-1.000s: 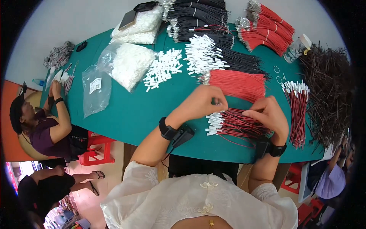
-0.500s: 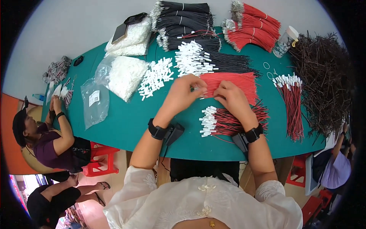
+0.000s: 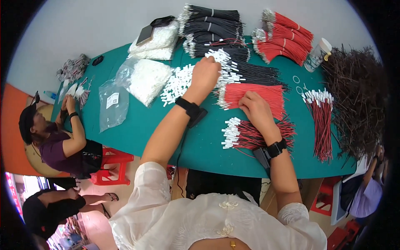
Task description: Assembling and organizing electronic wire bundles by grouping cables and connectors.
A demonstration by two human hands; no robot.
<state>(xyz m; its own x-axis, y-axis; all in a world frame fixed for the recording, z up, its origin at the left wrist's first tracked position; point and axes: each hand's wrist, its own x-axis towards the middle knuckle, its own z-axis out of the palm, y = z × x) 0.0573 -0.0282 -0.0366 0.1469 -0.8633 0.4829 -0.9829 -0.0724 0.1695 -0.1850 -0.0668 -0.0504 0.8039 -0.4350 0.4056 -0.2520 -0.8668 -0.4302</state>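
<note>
My L grip (image 3: 206, 76) nr white wire tips (image 3: 228, 62), R grip (image 3: 256, 109) over red wires (image 3: 271, 96); can't tell if clamped. Bare bench (image 3: 203, 143) nr front edge.

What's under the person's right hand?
Red wires show around the right hand, and white-capped wires beside its wrist. What lies directly beneath is covered, so touching or hovering can't be told.

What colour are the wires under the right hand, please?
The wires are red, in the head view.
</note>
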